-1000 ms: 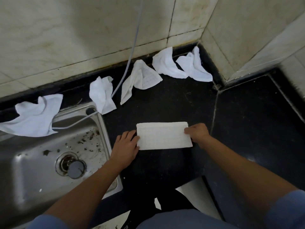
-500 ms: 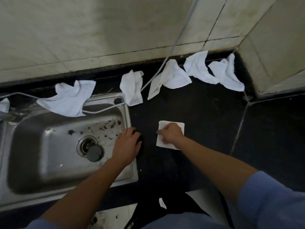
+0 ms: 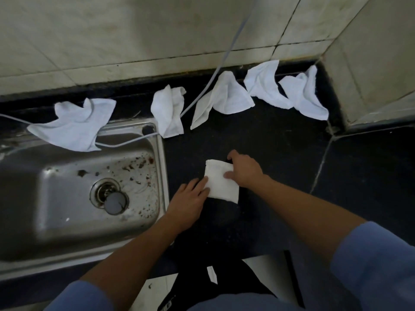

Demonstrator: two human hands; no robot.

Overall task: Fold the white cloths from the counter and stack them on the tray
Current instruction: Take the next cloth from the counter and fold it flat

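- While both hands are on it, the folded cloth (image 3: pixel 221 182) lies flat on the dark bench (image 3: pixel 280 153), a small white rectangle just at 3 o'clock of the sink (image 3: pixel 56 221).
- The right hand (image 3: pixel 244 171) has its grip closed on the folded cloth, with the thumb on top and the fingers curled over the edge at 1 o'clock.
- The left hand (image 3: pixel 187 202) has an open grip. Its straight fingers touch the folded cloth's edge at 8 o'clock, palm down.
- Five crumpled loose cloths (image 3: pixel 224 97) lie in a row along the foot of the tiled wall (image 3: pixel 134 30), from 10 to 1 o'clock of the folded cloth and well apart from it.
- The leftmost cloth (image 3: pixel 74 124) drapes over the sink's far rim. The next sits at the sink's far right corner. The three at 12 to 1 o'clock touch one another, and the last lies in the wall corner.
- A grey cable (image 3: pixel 226 50) comes down the wall, passes between the second and third loose cloths, crosses the sink rim and runs under the leftmost cloth.
- The steel sink has brown specks on its floor, and a round plug (image 3: pixel 115 202) lies at the drain.
- Blue sleeves (image 3: pixel 377 261) cover both upper arms at 6 o'clock.
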